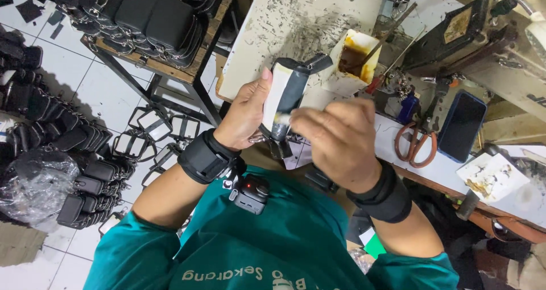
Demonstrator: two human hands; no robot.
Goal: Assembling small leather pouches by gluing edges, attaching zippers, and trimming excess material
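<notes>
Left hand point(245, 112) grips the pouch point(286, 96) upright at centre frame, white face exposed. Right hand point(335, 139) pinches a small applicator point(281, 118) against it; glue cup point(354, 59) stands just behind, within reach.

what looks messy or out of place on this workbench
The cut-open carton of brown glue is smeared down its inner walls, and the white board under it is covered in dark scrapes and stains. A scrap of paper at the right also carries brown blotches. The black pouch between the left hand and right hand looks intact.
</notes>
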